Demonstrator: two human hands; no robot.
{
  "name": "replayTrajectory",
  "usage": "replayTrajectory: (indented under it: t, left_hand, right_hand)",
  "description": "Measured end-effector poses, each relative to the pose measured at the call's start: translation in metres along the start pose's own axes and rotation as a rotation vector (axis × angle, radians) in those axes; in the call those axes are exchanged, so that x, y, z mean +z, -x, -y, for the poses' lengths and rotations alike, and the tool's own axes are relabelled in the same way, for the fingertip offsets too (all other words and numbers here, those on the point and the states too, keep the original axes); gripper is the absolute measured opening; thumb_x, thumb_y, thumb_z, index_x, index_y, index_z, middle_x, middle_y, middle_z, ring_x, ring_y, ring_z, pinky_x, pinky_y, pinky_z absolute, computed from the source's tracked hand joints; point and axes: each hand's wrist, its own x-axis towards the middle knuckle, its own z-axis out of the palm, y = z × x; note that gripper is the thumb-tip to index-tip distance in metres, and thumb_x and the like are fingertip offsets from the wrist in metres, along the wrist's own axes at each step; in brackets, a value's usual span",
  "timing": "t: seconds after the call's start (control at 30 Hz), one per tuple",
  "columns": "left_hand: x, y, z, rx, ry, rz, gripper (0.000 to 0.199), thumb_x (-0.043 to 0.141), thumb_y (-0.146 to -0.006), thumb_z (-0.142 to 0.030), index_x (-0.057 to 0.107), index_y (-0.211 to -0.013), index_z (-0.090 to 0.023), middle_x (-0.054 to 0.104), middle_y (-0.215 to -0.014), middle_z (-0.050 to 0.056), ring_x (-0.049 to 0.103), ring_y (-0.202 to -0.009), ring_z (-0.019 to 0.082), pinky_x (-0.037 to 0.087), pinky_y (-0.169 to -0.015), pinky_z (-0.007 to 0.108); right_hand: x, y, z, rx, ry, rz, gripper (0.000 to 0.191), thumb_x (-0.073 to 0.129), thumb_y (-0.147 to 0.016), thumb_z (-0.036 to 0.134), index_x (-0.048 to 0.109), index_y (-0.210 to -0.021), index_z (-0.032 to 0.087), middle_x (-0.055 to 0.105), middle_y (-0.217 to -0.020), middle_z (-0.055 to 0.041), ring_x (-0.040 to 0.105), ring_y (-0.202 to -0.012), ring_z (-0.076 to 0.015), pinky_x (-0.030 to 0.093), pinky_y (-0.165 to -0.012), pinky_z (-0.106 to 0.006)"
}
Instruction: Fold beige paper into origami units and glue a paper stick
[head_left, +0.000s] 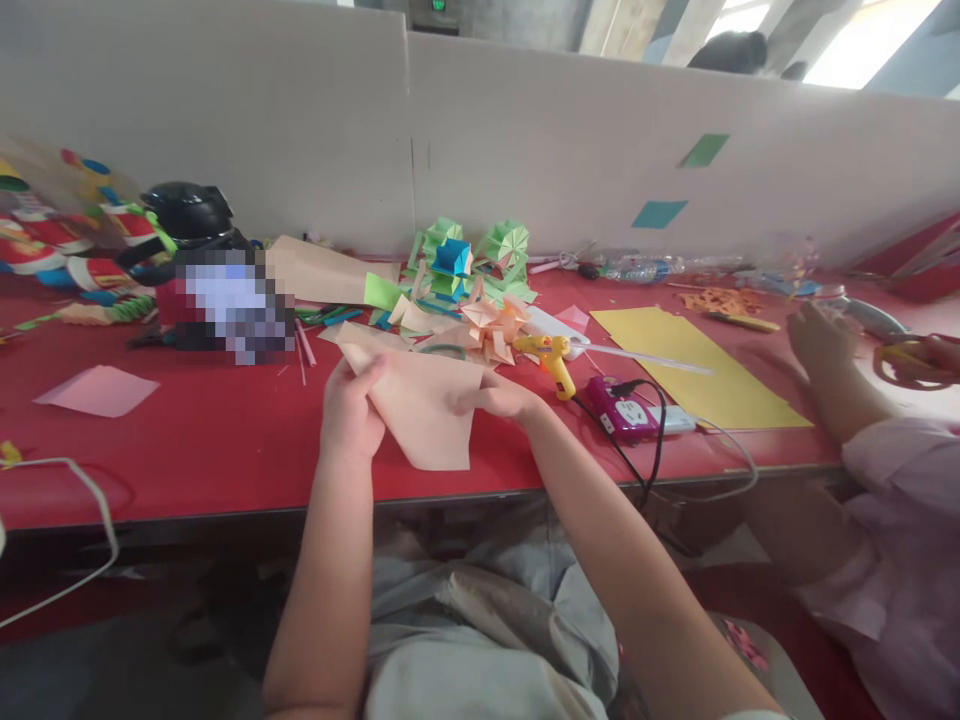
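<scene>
Both of my hands hold a sheet of pale peach paper (427, 400) just above the table's front edge. My left hand (356, 410) grips the sheet's left side, the thumb lying on top. At the right side, my right hand (502, 398) pinches the paper between thumb and fingers. The sheet is bent, with its upper left corner raised. Just behind it sit peach folded paper pieces (495, 325), a blue folded paper piece (452, 258) and green pleated paper shapes (510, 243). A yellow glue gun (551, 358) with a clear glue stick lies to the right of my right hand.
A purple power strip (621, 408) with cables stands near the red table's (255, 450) front edge. Beyond it lies yellow paper (705, 365). A co-worker's hands (821, 340) are at the right, one holding scissors (911, 362). Pink paper (101, 390) lies at left.
</scene>
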Motion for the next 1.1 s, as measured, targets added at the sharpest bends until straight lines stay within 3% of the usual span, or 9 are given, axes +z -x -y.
replayTrajectory:
  t: [0.1,0.2,0.3,0.47,0.6,0.73,0.97,1.1]
  left_hand:
    - [-0.001,0.001,-0.002,-0.034,0.043,0.035,0.026,0.078,-0.072,-0.038,0.071,-0.093,-0.022,0.075,-0.106,0.008,0.064,-0.119,0.034,0.055,-0.097,0.045]
    - [-0.001,0.0,-0.001,-0.044,0.071,-0.011,0.026,0.077,-0.073,-0.036,0.072,-0.095,-0.023,0.074,-0.116,0.009,0.061,-0.125,0.034,0.056,-0.097,0.044]
    - [-0.003,-0.003,0.005,0.014,0.062,-0.092,0.029,0.077,-0.073,-0.036,0.068,-0.099,-0.026,0.073,-0.118,0.005,0.061,-0.126,0.031,0.055,-0.098,0.043]
    - [-0.008,-0.008,0.01,0.147,0.091,-0.152,0.028,0.077,-0.075,-0.035,0.063,-0.098,-0.027,0.071,-0.112,0.002,0.062,-0.122,0.025,0.053,-0.101,0.038]
    - [-0.006,-0.008,0.011,0.158,0.229,-0.237,0.027,0.081,-0.072,-0.028,0.062,-0.091,-0.025,0.068,-0.102,0.001,0.066,-0.108,0.021,0.053,-0.1,0.037]
    - [-0.001,-0.009,0.012,0.183,0.296,-0.329,0.027,0.081,-0.074,-0.033,0.061,-0.086,-0.02,0.066,-0.096,0.002,0.066,-0.096,0.018,0.056,-0.095,0.039]
    - [0.003,-0.009,0.011,0.271,0.274,-0.323,0.024,0.079,-0.078,-0.035,0.064,-0.087,-0.019,0.066,-0.092,0.002,0.066,-0.089,0.016,0.056,-0.092,0.036]
    - [0.005,-0.008,0.01,0.291,0.281,-0.323,0.024,0.08,-0.077,-0.035,0.064,-0.086,-0.019,0.067,-0.091,0.002,0.067,-0.088,0.017,0.057,-0.089,0.036]
  right_hand:
    - [0.002,0.001,0.003,-0.008,-0.004,-0.008,0.051,0.079,-0.065,0.025,0.073,-0.115,0.022,0.077,-0.104,-0.0018,0.072,-0.096,-0.0239,0.061,-0.083,-0.037]
    - [0.005,0.001,0.004,-0.002,-0.011,-0.02,0.051,0.079,-0.075,0.038,0.07,-0.123,0.024,0.074,-0.119,-0.0047,0.071,-0.105,-0.0252,0.06,-0.092,-0.041]
    - [0.007,0.0,0.003,0.018,-0.004,-0.027,0.045,0.076,-0.08,0.048,0.073,-0.117,0.022,0.076,-0.112,-0.0068,0.073,-0.1,-0.0259,0.062,-0.088,-0.042]
    - [0.007,-0.002,-0.002,-0.049,-0.01,0.036,0.049,0.079,-0.079,0.049,0.071,-0.119,0.024,0.077,-0.107,-0.0048,0.073,-0.098,-0.0251,0.062,-0.088,-0.042]
    - [0.005,-0.004,-0.005,-0.039,0.073,0.038,0.044,0.078,-0.079,0.051,0.074,-0.111,0.021,0.077,-0.105,-0.0055,0.072,-0.1,-0.0252,0.06,-0.09,-0.04]
    - [0.004,-0.006,-0.008,-0.07,0.099,0.012,0.052,0.082,-0.075,0.048,0.071,-0.116,0.019,0.076,-0.109,-0.0068,0.071,-0.103,-0.0263,0.059,-0.09,-0.039]
    - [0.003,-0.007,-0.009,-0.139,0.144,0.046,0.038,0.083,-0.073,0.046,0.075,-0.099,0.019,0.076,-0.103,-0.0061,0.07,-0.1,-0.0267,0.059,-0.087,-0.039]
    - [0.006,-0.006,-0.004,-0.164,0.096,0.009,0.048,0.086,-0.07,0.04,0.072,-0.111,0.02,0.076,-0.107,-0.0064,0.069,-0.102,-0.0261,0.059,-0.086,-0.037]
